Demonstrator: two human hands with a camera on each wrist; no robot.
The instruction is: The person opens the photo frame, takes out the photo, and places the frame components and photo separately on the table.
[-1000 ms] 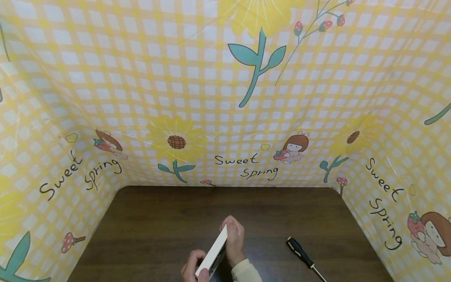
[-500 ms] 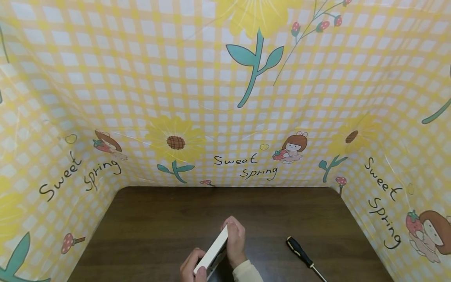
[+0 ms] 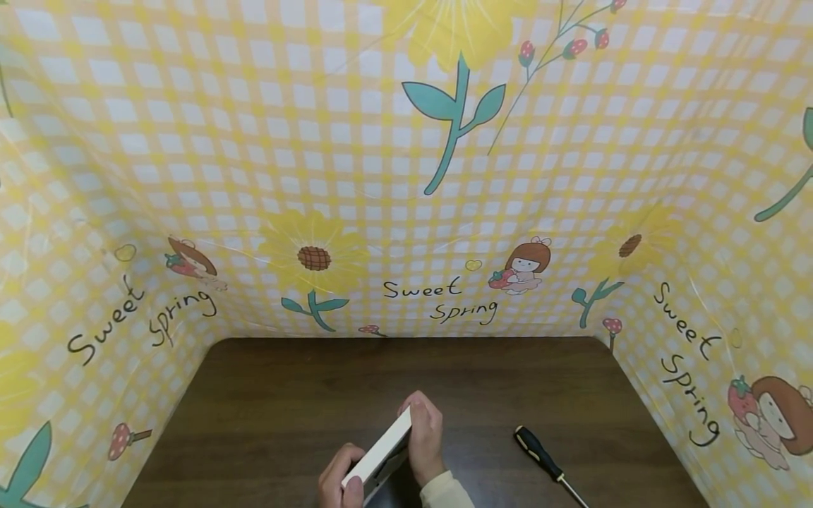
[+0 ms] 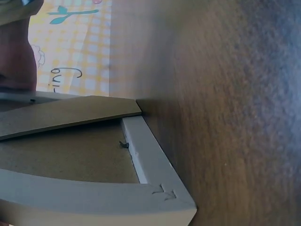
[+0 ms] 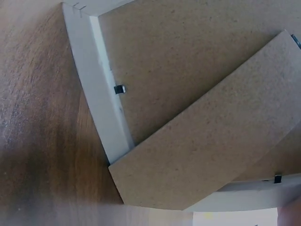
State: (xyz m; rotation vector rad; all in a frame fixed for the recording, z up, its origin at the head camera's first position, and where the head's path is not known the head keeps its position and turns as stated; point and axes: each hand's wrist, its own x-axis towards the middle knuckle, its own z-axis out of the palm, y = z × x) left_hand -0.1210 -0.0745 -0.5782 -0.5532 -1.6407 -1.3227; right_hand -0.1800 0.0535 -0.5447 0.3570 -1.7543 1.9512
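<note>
Both hands grip a white picture frame (image 3: 379, 449), held tilted on its edge over the dark wooden table. My left hand (image 3: 338, 481) holds its near left end, thumb on the white edge. At the far end, my right hand (image 3: 425, 436) curls round the frame's side. The back of the frame shows in the wrist views: a brown backing board (image 5: 178, 52) inside the white rim (image 5: 89, 84), small dark metal tabs (image 5: 120, 89), and a brown stand leg (image 5: 211, 127) lying aslant across the board. The front of the frame is hidden.
A screwdriver (image 3: 540, 453) with a black and yellow handle lies to the right on the wooden table (image 3: 286, 395); its tip runs out of view. Yellow checked cloth (image 3: 356, 176) with printed flowers walls the table at the back and both sides.
My left hand and the near end of the frame have moved slightly left and away from me, turning the frame a little. My right hand keeps its hold. The screwdriver lies still.
</note>
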